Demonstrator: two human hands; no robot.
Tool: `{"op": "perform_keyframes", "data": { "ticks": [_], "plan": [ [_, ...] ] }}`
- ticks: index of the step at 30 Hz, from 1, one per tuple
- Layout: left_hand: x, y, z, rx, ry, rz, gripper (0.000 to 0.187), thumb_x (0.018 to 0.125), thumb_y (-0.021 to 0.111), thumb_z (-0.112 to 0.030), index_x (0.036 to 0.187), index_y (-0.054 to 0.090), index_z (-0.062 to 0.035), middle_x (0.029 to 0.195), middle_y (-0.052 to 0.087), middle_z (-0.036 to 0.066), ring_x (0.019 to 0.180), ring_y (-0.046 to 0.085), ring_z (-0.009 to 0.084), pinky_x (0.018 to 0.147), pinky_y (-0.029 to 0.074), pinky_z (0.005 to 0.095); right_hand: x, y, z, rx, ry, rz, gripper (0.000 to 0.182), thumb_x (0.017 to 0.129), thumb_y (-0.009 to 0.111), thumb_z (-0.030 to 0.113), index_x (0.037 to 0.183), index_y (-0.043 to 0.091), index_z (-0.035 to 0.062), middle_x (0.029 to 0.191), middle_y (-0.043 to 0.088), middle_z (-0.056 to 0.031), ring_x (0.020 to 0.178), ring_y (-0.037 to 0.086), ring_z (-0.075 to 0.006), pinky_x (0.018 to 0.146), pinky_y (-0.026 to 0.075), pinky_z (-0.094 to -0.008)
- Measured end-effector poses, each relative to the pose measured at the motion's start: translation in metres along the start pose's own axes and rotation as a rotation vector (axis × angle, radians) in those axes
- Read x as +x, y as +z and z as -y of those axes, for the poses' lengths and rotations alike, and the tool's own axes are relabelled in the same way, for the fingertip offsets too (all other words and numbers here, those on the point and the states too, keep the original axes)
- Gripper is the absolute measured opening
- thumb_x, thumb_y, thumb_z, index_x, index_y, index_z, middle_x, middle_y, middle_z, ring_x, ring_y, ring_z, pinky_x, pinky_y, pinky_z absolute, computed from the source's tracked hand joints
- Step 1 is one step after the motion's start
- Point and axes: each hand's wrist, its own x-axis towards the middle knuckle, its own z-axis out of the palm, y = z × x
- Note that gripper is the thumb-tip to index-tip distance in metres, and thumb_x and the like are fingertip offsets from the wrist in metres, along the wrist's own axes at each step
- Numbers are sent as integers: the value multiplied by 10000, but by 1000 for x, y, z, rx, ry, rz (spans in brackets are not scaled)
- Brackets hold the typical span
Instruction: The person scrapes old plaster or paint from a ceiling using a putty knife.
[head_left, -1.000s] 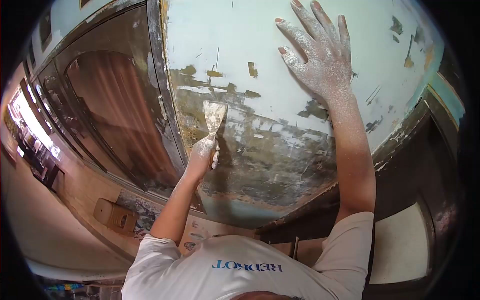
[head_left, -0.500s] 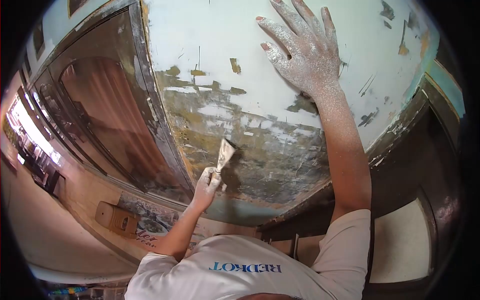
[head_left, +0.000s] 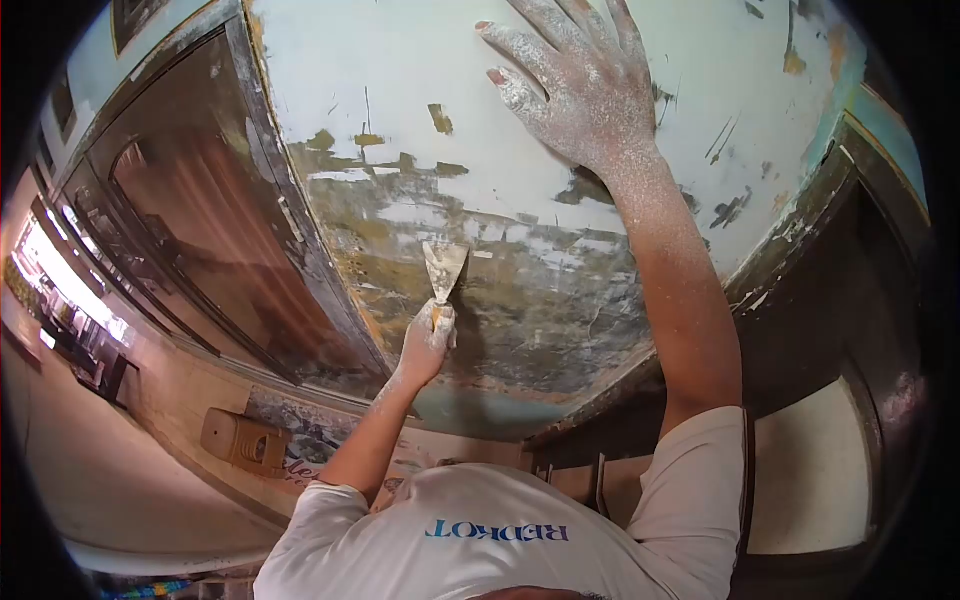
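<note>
My left hand [head_left: 427, 343] is closed round the handle of a putty knife [head_left: 444, 270]. Its wide blade points up, against or very near the patchy scraped part of the wall [head_left: 530, 310]. Higher up, my right hand [head_left: 590, 95] lies on the pale wall with its fingers spread, holding nothing; white dust coats its skin. Bare dark patches and thin scratches mark the pale surface around it. Whether the blade's edge touches the wall is hard to tell.
A dark wooden door frame [head_left: 290, 215] with a reddish curtain [head_left: 215, 215] behind it stands on the left. Below it are a brown plastic stool [head_left: 245, 441] and a printed sheet. At right are a dark frame and a pale panel [head_left: 810, 470].
My left hand has moved up the wall, and the putty knife's blade is higher and turned more face-on. The view has shifted slightly; my right hand remains on the wall.
</note>
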Motion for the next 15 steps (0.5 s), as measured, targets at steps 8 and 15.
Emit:
{"op": "perform_keyframes", "data": {
  "ticks": [8,15],
  "plan": [
    [-18,32,16,-99,-152,0,337,982,482,-376,865,500,-61,552,493,8,478,480,88,456,376,269,-1,0,-4,116,-44,3,420,843,584,410,1220,619,227,1460,407,-38,1387,291,-238,1143,160,-539],
    [-26,34,0,74,-49,-69,333,975,500,-352,862,515,-39,547,507,23,479,509,125,476,400,298,-3,0,-5,114,-45,18,438,856,558,441,1235,609,227,1475,387,-36,1402,260,-230,1149,140,-538]
  ]
}}
